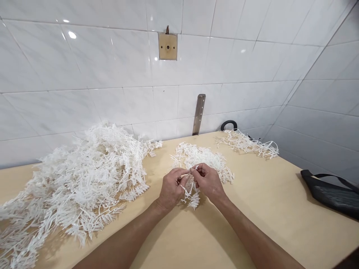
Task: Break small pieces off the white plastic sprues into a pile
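Note:
My left hand (171, 189) and my right hand (209, 182) meet over the table, their fingertips nearly touching. Both are pinched on a white branched plastic piece (193, 200), whose frilly end hangs below the fingers. A small white tip shows at the right fingertips. Just behind the hands lies a small pile of short white pieces (221, 164). To the left spreads a large heap of white frilly strands (92, 179). Thin bare white stems (249, 144) lie in a loose bunch at the back right.
The light wooden table (269, 209) meets a white tiled wall. A metal strip (199, 114) leans upright against the wall. Near the stems is a black ring-shaped handle (229, 122). A black bag with a strap (331, 192) lies at the right edge.

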